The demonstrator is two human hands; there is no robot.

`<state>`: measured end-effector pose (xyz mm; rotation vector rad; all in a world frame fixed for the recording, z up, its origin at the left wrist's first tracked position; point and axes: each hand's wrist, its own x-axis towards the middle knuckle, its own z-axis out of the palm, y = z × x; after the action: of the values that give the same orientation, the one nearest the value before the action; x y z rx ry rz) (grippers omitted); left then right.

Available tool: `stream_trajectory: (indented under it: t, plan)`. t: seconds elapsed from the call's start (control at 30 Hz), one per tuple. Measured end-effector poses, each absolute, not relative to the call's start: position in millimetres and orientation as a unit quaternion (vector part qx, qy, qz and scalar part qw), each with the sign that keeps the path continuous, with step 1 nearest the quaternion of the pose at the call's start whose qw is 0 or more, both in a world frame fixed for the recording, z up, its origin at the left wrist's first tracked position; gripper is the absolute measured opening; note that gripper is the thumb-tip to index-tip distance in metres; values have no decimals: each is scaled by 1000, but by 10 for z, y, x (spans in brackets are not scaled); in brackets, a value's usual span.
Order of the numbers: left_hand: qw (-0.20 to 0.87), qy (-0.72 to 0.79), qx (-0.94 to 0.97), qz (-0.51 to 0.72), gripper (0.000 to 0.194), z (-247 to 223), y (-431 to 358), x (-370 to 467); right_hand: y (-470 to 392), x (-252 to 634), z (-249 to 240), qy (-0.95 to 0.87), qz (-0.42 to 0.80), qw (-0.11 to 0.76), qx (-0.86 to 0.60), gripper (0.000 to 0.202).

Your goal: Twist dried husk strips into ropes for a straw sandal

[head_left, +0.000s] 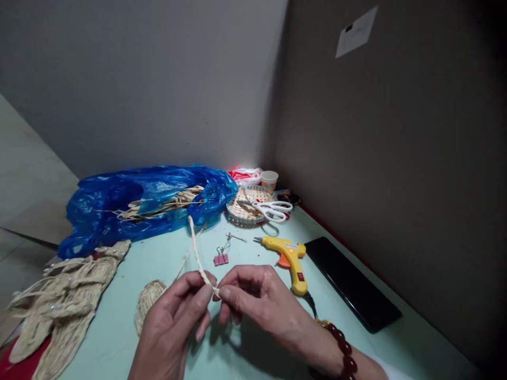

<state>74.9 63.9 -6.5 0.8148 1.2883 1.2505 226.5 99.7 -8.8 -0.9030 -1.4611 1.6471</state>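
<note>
A pale twisted straw cord is pinched between thumb and fingers of my left hand, its free end sticking up and away from me. My right hand grips the cord's near end between thumb and forefinger, close beside the left fingertips. Behind the left hand lies a woven straw sole, partly covered by that hand. A thinner straw strand runs up behind the cord. Just beyond my hands, a pink binder clip rests on the pale green table.
A yellow glue gun and a black phone lie at right. White-handled scissors rest on a woven basket, near a paper cup. A blue plastic bag holds straw strips; finished-looking straw sandals lie left.
</note>
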Motion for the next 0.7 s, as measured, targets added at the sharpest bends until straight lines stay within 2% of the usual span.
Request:
stream_trajectory:
  t: [0.07,0.17,0.2,0.23,0.3,0.37,0.5,0.7]
  plan:
    - [453,593,401,531,30,-115,677,635,1008,2297,-50,-578,631,358,-374,17]
    - [109,577,581,563,17,-123,772,447,1007,2345,-8,-611,607,332,-384,16]
    - [35,543,664,512,17,-99,805,404,1005,2360,0,-626,599,326,-377,16]
    - [18,493,747,446,24,-63,832,376,1002,2374,5,-640,591,322,-370,16]
    - [82,398,851,332,28,26,862,361,997,2398,16,-659,577,314,-367,15]
    - [192,414,848,270,21,107,854,383,995,2414,34,-670,564,299,-378,15]
    - [327,527,741,258,30,175,801,434,995,2426,91,-700,519,289,-397,13]
    - [388,552,684,277,24,155,842,443,1015,2406,108,-667,523,308,-432,10]
